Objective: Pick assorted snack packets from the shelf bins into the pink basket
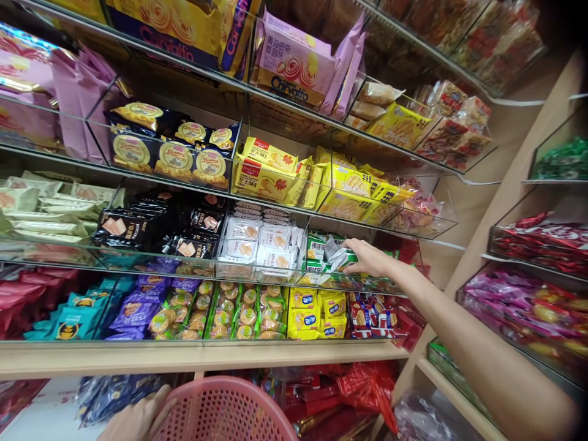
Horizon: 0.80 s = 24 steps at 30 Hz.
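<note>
My right hand reaches into a clear shelf bin of green and white snack packets, its fingers closed on one or more packets there. Down at the bottom edge my left hand grips the rim of a pink plastic basket; its fingers curl over the edge. The basket's inside is hidden from this angle.
Tiered clear bins hold many snacks: white packets, black packets, yellow boxes, pink bags. A second shelf unit with red and purple sweets stands at the right. Red bags lie under the wooden ledge.
</note>
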### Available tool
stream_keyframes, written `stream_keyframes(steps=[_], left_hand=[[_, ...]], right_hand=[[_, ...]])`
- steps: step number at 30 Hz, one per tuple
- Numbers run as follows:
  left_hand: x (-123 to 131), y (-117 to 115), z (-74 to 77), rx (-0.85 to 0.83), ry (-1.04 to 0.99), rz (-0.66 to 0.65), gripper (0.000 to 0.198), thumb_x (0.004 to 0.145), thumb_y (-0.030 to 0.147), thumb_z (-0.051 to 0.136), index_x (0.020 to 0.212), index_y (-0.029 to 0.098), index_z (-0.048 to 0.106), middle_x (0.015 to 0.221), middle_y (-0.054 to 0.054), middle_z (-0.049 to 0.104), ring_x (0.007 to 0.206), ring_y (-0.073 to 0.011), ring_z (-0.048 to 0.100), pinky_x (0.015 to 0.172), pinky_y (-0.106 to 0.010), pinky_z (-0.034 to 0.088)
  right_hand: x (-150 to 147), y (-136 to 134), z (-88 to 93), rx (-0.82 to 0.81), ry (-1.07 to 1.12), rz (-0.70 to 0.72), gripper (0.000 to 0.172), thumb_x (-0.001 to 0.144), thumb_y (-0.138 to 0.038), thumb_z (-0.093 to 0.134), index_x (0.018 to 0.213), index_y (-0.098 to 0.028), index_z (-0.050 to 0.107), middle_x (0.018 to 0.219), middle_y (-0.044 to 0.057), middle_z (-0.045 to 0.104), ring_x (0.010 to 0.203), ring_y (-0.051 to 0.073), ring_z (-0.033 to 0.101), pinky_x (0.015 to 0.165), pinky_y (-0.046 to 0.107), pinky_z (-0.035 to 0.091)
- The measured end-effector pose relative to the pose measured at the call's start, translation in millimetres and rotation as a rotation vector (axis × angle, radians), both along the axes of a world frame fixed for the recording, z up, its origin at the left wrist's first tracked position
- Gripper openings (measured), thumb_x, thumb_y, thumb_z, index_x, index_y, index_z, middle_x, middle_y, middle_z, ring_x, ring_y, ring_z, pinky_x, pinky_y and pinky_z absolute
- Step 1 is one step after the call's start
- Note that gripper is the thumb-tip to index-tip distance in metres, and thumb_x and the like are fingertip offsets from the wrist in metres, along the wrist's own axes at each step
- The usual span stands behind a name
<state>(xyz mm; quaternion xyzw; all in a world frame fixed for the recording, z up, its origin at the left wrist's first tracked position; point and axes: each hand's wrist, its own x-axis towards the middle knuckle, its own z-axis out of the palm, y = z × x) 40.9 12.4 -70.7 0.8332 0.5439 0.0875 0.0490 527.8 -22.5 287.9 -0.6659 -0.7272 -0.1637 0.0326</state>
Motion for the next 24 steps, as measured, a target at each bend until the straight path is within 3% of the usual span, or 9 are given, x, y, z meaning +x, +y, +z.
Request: stream_keyframes(steps=[5,8,11,14,16,18,21,24], left_hand=[[2,-1,2.6,-0.018,0.049,-0.014,0.040,0.090,0.028,0.029,0.119,0.020,0.055,0.108,-0.012,0.068,0.100,-0.0262,0.065,0.087,-0.041,0.049],[5,-4,10.1,-0.029,0.158,-0.017,0.044,0.091,0.021,0.025,0.126,0.014,0.051,0.119,-0.015,0.063,0.106,-0.0283,0.062,0.090,-0.046,0.047],[11,-11,23.3,-0.044,0.215,-0.029,0.044,0.093,0.021,0.023,0.128,0.011,0.048,0.125,-0.017,0.059,0.105,-0.0301,0.062,0.088,-0.047,0.048],[17,-16,34.8,-0.061,0.204,-0.023,0.042,0.096,0.026,0.023,0.126,0.009,0.048,0.112,-0.017,0.066,0.098,-0.0311,0.065,0.082,-0.046,0.050],[19,-18,39.2,-0.060,0.200,-0.002,0.041,0.097,0.030,0.025,0.124,0.010,0.048,0.108,-0.017,0.067,0.095,-0.0316,0.066,0.079,-0.046,0.051],[21,-19,41.6,-0.054,0.204,0.006,0.039,0.097,0.033,0.025,0.119,0.012,0.050,0.103,-0.016,0.069,0.091,-0.0323,0.067,0.074,-0.046,0.052],[21,-20,42.9,-0.049,0.211,-0.001,0.039,0.097,0.035,0.025,0.114,0.013,0.052,0.099,-0.016,0.069,0.087,-0.0324,0.068,0.070,-0.044,0.052],[21,-21,42.3,-0.049,0.216,0.003,0.040,0.097,0.037,0.024,0.115,0.013,0.051,0.097,-0.016,0.070,0.088,-0.0312,0.068,0.071,-0.042,0.052]], right_hand=[[-1,-12,0.4,0.120,-0.008,0.047,0.045,0.073,-0.041,0.064,0.108,-0.021,0.045,0.107,0.010,0.056,0.099,0.029,0.053,0.079,0.038,0.043],[-5,-24,2.5,0.225,-0.002,0.098,0.043,0.073,-0.042,0.065,0.106,-0.020,0.047,0.103,0.009,0.058,0.093,0.028,0.055,0.078,0.038,0.043],[-18,-44,0.1,0.285,0.140,0.159,0.045,0.074,-0.045,0.065,0.106,-0.020,0.047,0.102,0.009,0.060,0.091,0.026,0.057,0.077,0.037,0.044],[-44,-67,-13.8,0.257,0.366,0.204,0.047,0.075,-0.050,0.063,0.109,-0.021,0.048,0.102,0.008,0.062,0.089,0.025,0.059,0.076,0.035,0.046],[-68,-79,-32.6,0.152,0.509,0.257,0.048,0.074,-0.050,0.064,0.110,-0.022,0.049,0.103,0.007,0.063,0.090,0.024,0.060,0.078,0.036,0.046],[-97,-84,-61.1,-0.067,0.686,0.330,0.045,0.075,-0.047,0.064,0.111,-0.023,0.050,0.105,0.006,0.063,0.092,0.022,0.059,0.080,0.035,0.046],[-140,-78,-122.5,-0.410,0.890,0.374,0.035,0.076,-0.041,0.064,0.105,-0.023,0.054,0.098,0.003,0.063,0.085,0.019,0.058,0.075,0.031,0.046],[-175,-58,-194.8,-0.638,0.959,0.392,0.038,0.069,-0.038,0.070,0.099,-0.021,0.055,0.084,-0.002,0.060,0.073,0.014,0.053,0.065,0.026,0.041]])
